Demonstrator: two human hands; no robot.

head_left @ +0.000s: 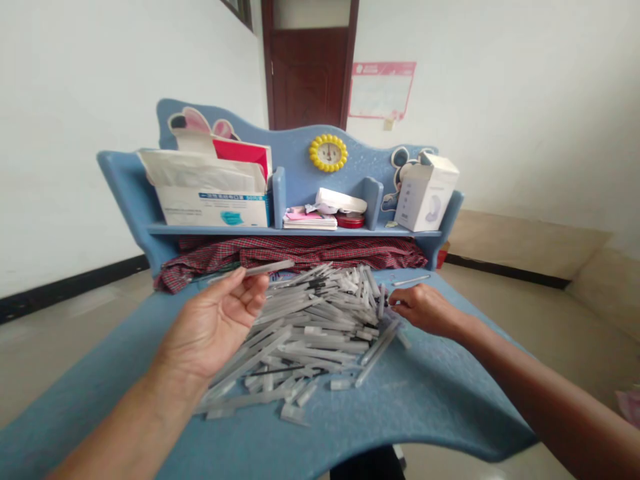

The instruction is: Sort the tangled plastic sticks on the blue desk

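Note:
My left hand is raised over the left side of the pile, thumb and index finger pinching a translucent pen barrel that points right. Its other fingers curl loosely. At the pile's right edge, my right hand has its fingers pinched together, low by some dark small pieces; what they grip, if anything, is hidden. Between the hands spreads a heap of frosted pen barrels, with several loose caps and thin black refills among them. Beyond my right hand lies a single pen.
The blue desk has a raised shelf at the back. It bears a face-mask box, a booklet stack, a red round tin and a white box. Checked cloth fills the space beneath.

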